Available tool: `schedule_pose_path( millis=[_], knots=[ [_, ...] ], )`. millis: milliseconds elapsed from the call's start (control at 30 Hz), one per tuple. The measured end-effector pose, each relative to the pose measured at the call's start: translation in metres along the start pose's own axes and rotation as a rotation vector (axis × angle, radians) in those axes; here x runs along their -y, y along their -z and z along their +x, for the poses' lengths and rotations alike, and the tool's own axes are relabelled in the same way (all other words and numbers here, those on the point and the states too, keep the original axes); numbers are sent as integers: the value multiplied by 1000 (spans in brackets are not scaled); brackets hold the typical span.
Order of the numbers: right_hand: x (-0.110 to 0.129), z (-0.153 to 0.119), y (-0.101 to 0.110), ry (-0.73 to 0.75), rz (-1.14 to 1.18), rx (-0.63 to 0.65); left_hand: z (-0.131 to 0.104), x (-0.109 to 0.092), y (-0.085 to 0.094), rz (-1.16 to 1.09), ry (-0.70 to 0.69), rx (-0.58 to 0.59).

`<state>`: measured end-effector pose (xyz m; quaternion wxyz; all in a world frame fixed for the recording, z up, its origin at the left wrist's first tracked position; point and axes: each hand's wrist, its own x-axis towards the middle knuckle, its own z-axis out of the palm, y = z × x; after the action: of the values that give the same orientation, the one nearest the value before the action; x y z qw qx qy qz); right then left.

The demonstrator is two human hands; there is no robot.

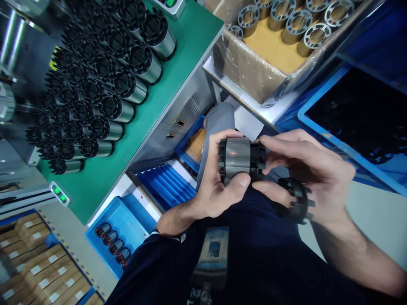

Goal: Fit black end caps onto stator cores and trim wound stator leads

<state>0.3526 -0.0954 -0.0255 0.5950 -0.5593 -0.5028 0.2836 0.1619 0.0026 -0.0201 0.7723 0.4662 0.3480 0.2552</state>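
In the head view my left hand (219, 182) is wrapped round a metal cylinder (238, 156) that lies sideways, with black toothed rings at both its ends. The fingertips of my right hand (305, 165) touch the black ring on the cylinder's right end. A separate black toothed ring (299, 200) sits in the palm side of my right hand, around the thumb. Rows of similar cylinders (135, 91) with black toothed tops stand on the green table (171, 80) at the upper left.
A plastic-lined box (251, 74) at the top right holds several metal cores (299, 25). Right of it is a blue bin (343, 135) of black parts. A blue tray (133, 220) with several copper-wound parts (116, 245) lies lower left.
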Motion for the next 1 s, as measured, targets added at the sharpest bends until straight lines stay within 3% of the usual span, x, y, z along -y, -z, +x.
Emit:
schedule_pose_path(
  millis=[100,333,433,567,633,733,867,1000],
  knots=[
    [-6,-2,3,27,9,1,-1,-9,1,229,-161,93],
    [-17,-7,-6,7,73,-1,-2,-22,0,226,-158,129],
    [-13,-1,-8,-30,-10,17,1,-11,2,157,-66,124],
    [-5,12,4,-109,-184,137,13,11,2,-99,355,87],
    [-1,14,15,-173,-244,133,20,15,0,-207,469,89],
    [4,12,28,-229,-319,108,27,11,-5,-325,476,78],
    [12,5,32,-154,-319,178,31,-1,-9,-462,544,-28],
    [22,0,21,-238,-176,8,35,-6,-17,-500,390,-106]
  ],
)
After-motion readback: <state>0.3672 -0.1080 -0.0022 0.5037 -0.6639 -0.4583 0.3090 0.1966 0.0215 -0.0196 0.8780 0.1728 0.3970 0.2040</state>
